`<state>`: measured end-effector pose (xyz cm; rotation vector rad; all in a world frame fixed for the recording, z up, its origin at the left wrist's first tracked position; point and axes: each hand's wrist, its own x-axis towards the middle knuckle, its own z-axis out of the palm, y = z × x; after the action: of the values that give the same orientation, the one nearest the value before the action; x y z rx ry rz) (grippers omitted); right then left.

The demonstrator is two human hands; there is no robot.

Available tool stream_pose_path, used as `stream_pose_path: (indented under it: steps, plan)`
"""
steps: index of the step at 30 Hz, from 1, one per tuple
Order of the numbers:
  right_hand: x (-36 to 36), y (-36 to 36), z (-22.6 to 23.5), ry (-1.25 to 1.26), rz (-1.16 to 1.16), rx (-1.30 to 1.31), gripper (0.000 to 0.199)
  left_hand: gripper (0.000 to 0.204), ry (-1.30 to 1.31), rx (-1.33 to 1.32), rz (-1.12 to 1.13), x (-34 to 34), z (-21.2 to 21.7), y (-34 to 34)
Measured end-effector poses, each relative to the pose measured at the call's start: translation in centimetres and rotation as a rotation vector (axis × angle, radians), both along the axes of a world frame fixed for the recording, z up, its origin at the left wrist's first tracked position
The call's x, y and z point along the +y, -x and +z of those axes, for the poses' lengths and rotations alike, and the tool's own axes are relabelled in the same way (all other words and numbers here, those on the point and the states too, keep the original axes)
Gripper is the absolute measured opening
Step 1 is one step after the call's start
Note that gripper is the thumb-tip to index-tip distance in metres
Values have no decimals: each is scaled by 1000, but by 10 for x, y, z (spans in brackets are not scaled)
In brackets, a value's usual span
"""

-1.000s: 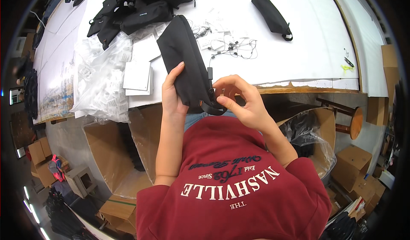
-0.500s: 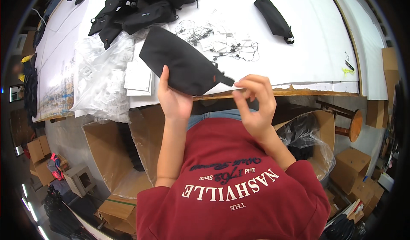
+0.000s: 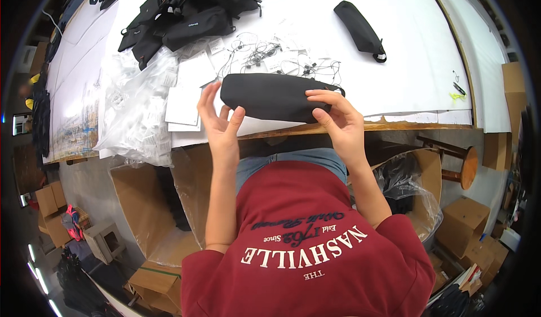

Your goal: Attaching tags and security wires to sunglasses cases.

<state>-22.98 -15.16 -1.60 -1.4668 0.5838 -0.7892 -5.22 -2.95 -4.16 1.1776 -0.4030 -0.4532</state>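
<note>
"While the right hand (image 3: 346,126) pinches the black pouch (image 3: 270,96) by its right end, how is it best steadied?"

"I'd keep that pinch firm, support the other end with the left hand (image 3: 222,135), and stay away from the tangled cords (image 3: 315,69) just beyond."

"And the pose?"

"Left: fingers spread wide by the pouch's left end; whether they touch, I can't tell. Right: thumb nearer, fingers farther. The pouch lies crosswise over the table's (image 3: 411,86) near edge."

Cords (image 3: 309,69) beyond pouch (image 3: 270,94), open room rightward
</note>
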Motion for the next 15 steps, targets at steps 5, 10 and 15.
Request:
stream_pose_path:
  steps: [5,10,15]
  plan:
    - [-13,2,4,-102,99,2,25,35,-94,-29,-329,7,5,-20]
    - [-19,3,-5,-121,89,6,25,26,-99,-72,-294,1,-13,-15]
    - [-29,9,-13,-197,6,141,18,21,-138,-56,-307,-3,-11,-12]
